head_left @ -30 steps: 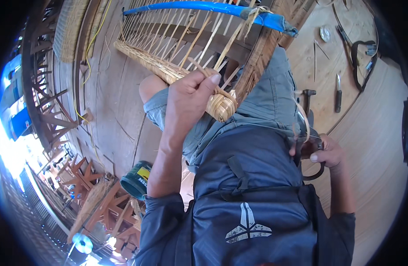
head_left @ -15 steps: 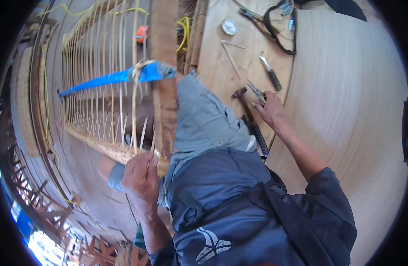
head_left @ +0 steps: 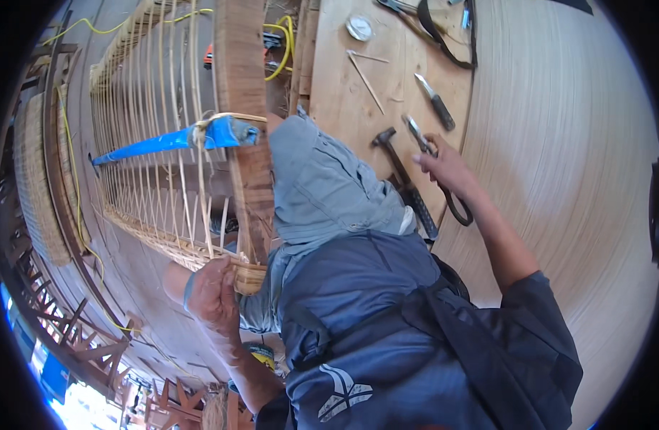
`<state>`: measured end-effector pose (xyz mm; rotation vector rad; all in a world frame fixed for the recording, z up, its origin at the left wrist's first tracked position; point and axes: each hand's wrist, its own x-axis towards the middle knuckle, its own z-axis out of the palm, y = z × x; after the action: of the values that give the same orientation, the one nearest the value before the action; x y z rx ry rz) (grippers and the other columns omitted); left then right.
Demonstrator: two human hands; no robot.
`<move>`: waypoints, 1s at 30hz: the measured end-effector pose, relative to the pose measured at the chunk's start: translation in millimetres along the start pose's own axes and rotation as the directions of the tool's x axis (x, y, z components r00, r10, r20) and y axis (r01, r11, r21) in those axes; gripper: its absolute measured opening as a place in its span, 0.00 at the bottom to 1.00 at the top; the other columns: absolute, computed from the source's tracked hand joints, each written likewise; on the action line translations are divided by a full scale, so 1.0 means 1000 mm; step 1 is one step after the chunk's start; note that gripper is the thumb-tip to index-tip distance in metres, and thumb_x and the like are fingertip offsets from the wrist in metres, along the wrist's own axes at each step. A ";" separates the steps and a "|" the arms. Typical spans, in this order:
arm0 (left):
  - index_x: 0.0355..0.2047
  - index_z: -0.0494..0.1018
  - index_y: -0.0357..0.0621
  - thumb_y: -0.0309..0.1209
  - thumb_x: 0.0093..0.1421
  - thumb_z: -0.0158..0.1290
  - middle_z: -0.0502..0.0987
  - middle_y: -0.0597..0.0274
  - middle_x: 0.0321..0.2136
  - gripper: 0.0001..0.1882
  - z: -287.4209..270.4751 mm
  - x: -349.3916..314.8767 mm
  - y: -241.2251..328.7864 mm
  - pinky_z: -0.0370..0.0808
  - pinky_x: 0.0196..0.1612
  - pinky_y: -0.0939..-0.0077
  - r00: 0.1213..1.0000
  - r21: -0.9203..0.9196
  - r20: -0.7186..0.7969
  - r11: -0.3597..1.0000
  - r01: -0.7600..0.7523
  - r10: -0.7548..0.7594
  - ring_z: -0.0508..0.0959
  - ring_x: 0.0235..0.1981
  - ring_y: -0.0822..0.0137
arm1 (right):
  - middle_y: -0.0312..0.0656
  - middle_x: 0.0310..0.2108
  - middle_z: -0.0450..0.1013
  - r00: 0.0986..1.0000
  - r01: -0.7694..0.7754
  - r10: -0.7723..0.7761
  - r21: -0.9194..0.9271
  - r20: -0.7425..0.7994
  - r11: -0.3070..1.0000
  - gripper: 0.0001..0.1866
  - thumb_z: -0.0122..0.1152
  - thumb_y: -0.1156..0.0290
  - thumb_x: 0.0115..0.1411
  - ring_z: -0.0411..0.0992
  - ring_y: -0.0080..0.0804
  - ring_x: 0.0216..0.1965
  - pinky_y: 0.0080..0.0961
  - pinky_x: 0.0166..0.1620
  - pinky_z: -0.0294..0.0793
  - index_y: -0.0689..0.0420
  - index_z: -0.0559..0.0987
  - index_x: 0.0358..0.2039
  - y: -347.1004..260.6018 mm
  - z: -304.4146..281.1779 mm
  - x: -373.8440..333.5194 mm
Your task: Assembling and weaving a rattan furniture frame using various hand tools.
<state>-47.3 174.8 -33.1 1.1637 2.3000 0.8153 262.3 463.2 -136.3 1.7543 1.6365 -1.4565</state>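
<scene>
1. Head view looks down on a seated person working at a woven rattan frame (head_left: 164, 143).
2. Left hand (head_left: 213, 292) is closed around the woven lower edge of the frame, beside the knee.
3. Right hand (head_left: 447, 166) holds black-handled pliers (head_left: 435, 168), fingers wrapped on the handles, over the wooden board (head_left: 344, 93).
4. One hammer (head_left: 404, 183) lies just beside the pliers.

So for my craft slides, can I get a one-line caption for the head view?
Left hand grips woven rattan frame; right hand rests on pliers beside a hammer.
</scene>
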 end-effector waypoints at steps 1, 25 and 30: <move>0.34 0.75 0.33 0.18 0.53 0.52 0.78 0.52 0.31 0.08 0.000 0.001 0.001 0.74 0.39 0.71 1.000 -0.003 0.019 1.000 0.013 -0.013 0.78 0.33 0.58 | 0.38 0.23 0.69 1.000 0.011 -0.010 0.147 -0.006 0.989 0.32 0.60 0.55 0.55 0.68 0.22 0.21 0.19 0.25 0.68 0.60 0.62 0.54 -0.001 -0.004 -0.002; 0.29 0.72 0.34 0.32 0.63 0.49 0.72 0.66 0.18 0.12 0.029 0.009 -0.036 0.67 0.24 0.86 0.896 -0.632 -0.202 0.752 0.190 -0.397 0.69 0.19 0.81 | 0.42 0.20 0.72 0.130 -0.282 0.275 -0.231 0.952 0.931 0.34 0.37 0.43 0.64 0.73 0.26 0.18 0.20 0.21 0.76 0.66 0.73 0.30 -0.190 0.096 -0.088; 0.27 0.72 0.35 0.31 0.63 0.49 0.71 0.65 0.17 0.11 0.032 0.010 -0.041 0.67 0.23 0.83 0.894 -0.622 -0.229 0.764 0.170 -0.385 0.68 0.17 0.77 | 0.42 0.20 0.72 0.175 -0.312 0.280 -0.216 0.944 0.925 0.35 0.35 0.42 0.64 0.73 0.26 0.17 0.19 0.21 0.77 0.66 0.73 0.30 -0.202 0.121 -0.088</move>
<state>-56.7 173.2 -85.1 0.3977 2.1366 1.5651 47.6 377.1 -37.1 0.6380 0.4994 -1.7484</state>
